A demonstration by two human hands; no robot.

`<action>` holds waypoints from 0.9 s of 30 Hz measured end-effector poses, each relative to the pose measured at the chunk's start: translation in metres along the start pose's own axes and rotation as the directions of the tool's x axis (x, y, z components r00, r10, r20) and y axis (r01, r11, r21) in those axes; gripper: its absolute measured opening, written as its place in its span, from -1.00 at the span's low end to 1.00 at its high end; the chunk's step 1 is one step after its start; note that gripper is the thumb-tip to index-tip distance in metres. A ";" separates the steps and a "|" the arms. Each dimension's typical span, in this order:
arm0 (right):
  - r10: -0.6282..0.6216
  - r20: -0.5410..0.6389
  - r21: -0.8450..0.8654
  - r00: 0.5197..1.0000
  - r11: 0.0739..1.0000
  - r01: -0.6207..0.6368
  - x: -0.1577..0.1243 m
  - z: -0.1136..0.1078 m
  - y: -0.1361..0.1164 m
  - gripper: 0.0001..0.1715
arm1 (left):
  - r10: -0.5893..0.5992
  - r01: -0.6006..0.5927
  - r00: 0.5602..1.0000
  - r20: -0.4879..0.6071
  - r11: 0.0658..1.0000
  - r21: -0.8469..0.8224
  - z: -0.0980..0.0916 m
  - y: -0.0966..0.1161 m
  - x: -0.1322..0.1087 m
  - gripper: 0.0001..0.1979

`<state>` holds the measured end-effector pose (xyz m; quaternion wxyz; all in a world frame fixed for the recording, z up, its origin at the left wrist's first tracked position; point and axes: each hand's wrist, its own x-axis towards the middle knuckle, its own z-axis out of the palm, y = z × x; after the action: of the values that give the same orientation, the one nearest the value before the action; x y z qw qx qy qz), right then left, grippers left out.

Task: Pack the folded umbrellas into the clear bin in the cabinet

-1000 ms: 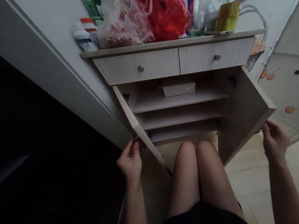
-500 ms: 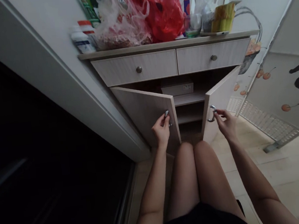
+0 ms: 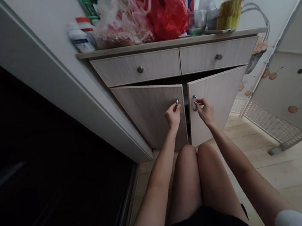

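Swung closer together since half a second ago, the pale wood-grain left door and matching right door of the cabinet leave only a narrow dark gap between their inner edges. Along each inner edge, in its upper half, sits a curved, shiny metal handle: the left handle lies between the thumb and fingers of the left hand, the right handle between those of the right hand. Each hand's fingertips are pinched around its handle, barely parted. At the cabinet top's left front corner, a white plastic bottle bears a dark blue label too blurred to read; red print on the translucent plastic bag beside it is illegible too.
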<state>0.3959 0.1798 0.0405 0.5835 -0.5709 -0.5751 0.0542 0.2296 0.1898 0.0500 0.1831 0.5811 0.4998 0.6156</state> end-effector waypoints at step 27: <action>-0.007 0.033 -0.003 0.999 1.000 0.007 0.053 0.067 0.018 -0.65 | -0.018 0.011 0.999 0.032 0.980 0.199 0.045 -0.014 0.059 -0.85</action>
<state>0.3749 0.2645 0.0385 0.5733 -0.5689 -0.5866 0.0607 0.2497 0.2618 0.0615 0.1370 0.6030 0.5599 0.5515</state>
